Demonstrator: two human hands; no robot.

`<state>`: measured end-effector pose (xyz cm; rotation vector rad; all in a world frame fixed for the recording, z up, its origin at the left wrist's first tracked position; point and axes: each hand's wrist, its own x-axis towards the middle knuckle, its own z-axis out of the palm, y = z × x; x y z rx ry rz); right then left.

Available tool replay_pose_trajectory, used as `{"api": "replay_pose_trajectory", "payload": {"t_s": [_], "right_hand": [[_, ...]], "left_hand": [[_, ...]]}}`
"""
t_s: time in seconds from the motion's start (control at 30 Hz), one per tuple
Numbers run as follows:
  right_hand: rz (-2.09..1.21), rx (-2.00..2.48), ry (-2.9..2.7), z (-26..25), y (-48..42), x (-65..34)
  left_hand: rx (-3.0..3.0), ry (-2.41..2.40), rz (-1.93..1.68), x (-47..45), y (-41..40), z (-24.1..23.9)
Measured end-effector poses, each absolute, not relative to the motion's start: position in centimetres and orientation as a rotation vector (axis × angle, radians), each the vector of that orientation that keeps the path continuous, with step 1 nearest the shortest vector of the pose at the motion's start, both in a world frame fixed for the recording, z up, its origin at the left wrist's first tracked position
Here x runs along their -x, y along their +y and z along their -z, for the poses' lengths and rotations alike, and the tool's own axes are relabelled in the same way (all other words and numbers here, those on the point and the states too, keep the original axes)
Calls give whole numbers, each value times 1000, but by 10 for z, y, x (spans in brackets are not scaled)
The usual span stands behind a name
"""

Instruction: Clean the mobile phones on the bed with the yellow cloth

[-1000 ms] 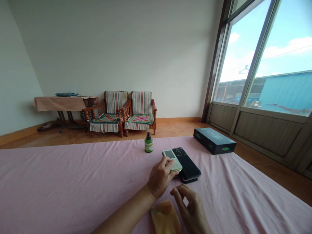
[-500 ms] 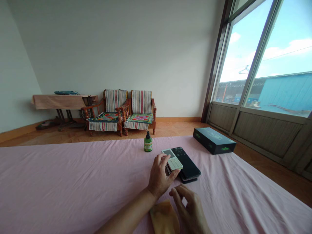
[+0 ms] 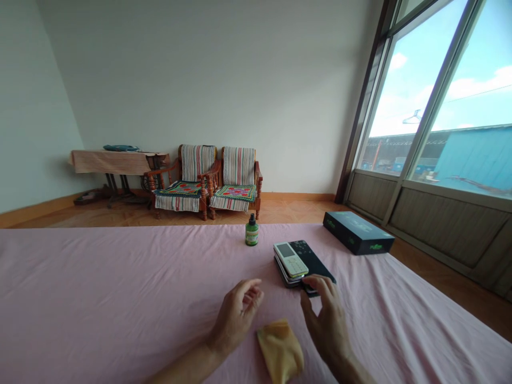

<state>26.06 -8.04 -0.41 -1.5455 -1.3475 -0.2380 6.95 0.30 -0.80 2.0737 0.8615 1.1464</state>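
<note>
A white keypad phone (image 3: 291,259) lies on a stack of thin flat items, beside a flat black item (image 3: 314,261) with a small pale pattern at its far end. My right hand (image 3: 326,314) is over the near edge of this pile, thumb and fingers apart, gripping nothing. To the left, my left hand (image 3: 237,314) is just above the cloth with loosely curled fingers, apart from the phone and with nothing visible in it. Between my wrists rests a folded yellow cloth (image 3: 281,349).
A pink sheet (image 3: 120,288) covers the surface. A green bottle with a black cap (image 3: 252,232) stands beyond the pile. At the far right edge lies a black box (image 3: 358,233). Two wooden chairs (image 3: 239,176) and a covered table (image 3: 110,161) stand by the wall.
My left hand has come off the white phone and drawn back to the left. My right hand has moved forward to the pile's near edge. The view has shifted slightly left.
</note>
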Motion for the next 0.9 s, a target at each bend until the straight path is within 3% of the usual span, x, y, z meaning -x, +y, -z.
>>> {"api": "replay_pose_trajectory", "payload": {"t_s": [0.17,0.4,0.9], "right_hand": [[346,1884,-1428,-22,-54,-263],[204,2314,-1455,-34,-17,-260],[283,2255,-1327,-7,-17,-255]], "left_hand": [[-2064,893,-1020,-31,-13,12],[-2002,982,-1011,6,-12,20],[-1892,991,-997,7,-12,20]]}}
